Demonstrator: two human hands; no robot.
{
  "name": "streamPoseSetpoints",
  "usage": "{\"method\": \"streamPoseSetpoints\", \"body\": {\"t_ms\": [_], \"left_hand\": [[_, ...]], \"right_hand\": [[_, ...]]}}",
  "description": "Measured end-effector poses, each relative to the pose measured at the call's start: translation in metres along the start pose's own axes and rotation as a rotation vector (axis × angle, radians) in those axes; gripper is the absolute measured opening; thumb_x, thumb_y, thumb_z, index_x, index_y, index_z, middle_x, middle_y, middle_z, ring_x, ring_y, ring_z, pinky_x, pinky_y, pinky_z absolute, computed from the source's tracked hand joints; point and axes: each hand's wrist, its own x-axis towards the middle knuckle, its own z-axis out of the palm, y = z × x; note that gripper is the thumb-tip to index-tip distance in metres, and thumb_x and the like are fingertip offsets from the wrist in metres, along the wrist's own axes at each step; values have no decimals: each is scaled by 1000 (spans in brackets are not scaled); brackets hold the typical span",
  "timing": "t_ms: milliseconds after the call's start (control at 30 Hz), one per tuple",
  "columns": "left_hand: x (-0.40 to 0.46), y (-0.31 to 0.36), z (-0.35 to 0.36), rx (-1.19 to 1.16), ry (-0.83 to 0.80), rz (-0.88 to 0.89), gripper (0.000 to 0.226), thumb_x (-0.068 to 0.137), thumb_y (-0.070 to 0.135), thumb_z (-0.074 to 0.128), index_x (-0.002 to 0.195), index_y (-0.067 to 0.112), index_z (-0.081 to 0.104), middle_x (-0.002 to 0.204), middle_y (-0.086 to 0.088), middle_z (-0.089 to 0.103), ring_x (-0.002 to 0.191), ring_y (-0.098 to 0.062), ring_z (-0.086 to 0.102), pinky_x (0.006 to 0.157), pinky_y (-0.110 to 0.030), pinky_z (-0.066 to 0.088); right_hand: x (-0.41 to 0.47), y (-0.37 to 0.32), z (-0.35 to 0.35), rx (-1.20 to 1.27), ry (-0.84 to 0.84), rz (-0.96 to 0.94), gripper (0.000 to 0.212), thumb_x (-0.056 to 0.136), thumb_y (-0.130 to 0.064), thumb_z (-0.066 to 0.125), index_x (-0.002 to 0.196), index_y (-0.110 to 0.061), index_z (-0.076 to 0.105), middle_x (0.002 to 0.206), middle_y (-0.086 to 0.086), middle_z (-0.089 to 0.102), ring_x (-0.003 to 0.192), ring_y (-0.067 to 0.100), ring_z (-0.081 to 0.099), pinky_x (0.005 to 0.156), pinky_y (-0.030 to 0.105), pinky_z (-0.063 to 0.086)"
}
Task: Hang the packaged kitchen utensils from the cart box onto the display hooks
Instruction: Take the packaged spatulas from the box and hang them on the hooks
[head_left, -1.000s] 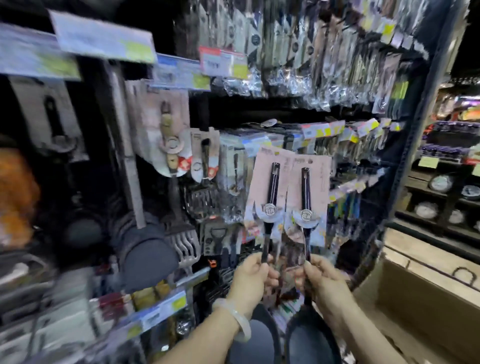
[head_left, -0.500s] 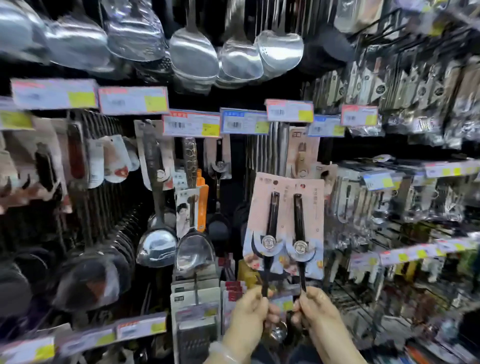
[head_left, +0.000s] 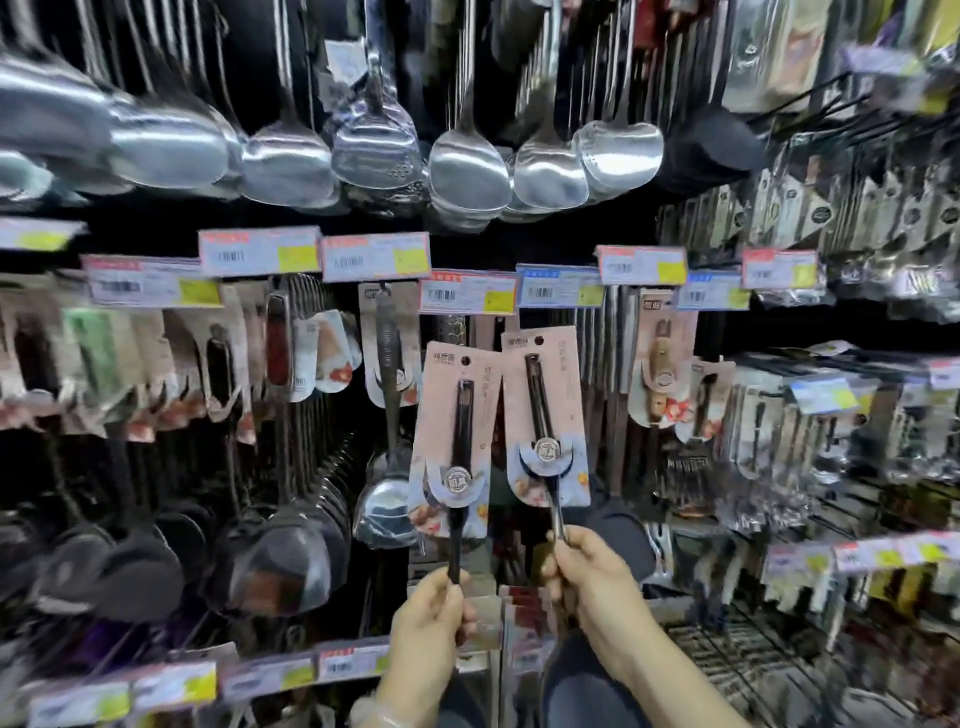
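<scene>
Pink-carded utensil (head_left: 456, 441) gripped by shaft in left hand (head_left: 434, 610); second carded utensil (head_left: 545, 415) likewise in right hand (head_left: 592, 571); both upright, hang holes topmost before display hooks (head_left: 332, 467), probably for threading

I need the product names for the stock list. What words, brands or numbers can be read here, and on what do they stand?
None can be read with certainty.
Left pink card, gripped by the left hand: logo and vertical print, too blurred.
Right pink card, gripped by the right hand: logo at top, too blurred.
Round metal badges: an emblem, unreadable.
Shelf price tags: barcodes and yellow patches, figures too small and blurred.
</scene>
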Motion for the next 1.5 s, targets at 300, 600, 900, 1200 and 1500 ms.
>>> {"method": "streamPoseSetpoints", "body": {"t_ms": [300, 600, 900, 1200, 1500], "left_hand": [[19, 6, -8, -7, 89, 39, 24, 92, -3, 43, 81, 11, 60, 41, -1, 54, 41, -9, 50, 41, -17, 43], [33, -4, -8, 29, 60, 35, 22, 92, 0, 46, 88, 10, 64, 48, 0, 56, 47, -15, 52, 50, -24, 39], [38, -6, 2, -4, 53, 27, 21, 91, -2, 46, 87, 9, 63, 50, -2, 55, 52, -17, 51, 49, -20, 45], [43, -13, 1, 22, 47, -4, 20, 92, -1, 46, 88, 11, 62, 49, 0, 57, 49, -15, 53, 54, -24, 43], [42, -8, 7, 44, 80, -4, 23, 91, -4, 45, 82, 10, 61, 41, 0, 55, 39, -9, 51, 44, -17, 44]], "right_hand": [[49, -27, 5, 96, -56, -71, 15, 98, -8, 41, 99, -10, 55, 56, -3, 58, 44, 7, 47, 47, 16, 42], [73, -26, 1, 10, -51, -70, 17, 98, -9, 42, 98, -13, 58, 58, -5, 59, 47, 9, 44, 55, 25, 36], [73, -20, -5, 186, -156, -4, 17, 99, -6, 38, 100, -7, 55, 57, -2, 54, 45, 8, 41, 47, 19, 39], [102, -23, 0, 66, -65, 52, 18, 99, -8, 40, 99, -12, 58, 60, 0, 55, 45, 10, 43, 49, 25, 36], [156, -18, 21, -10, 42, 109, 15, 99, -10, 42, 104, -13, 55, 72, 5, 60, 64, 17, 57, 59, 27, 42]]}}
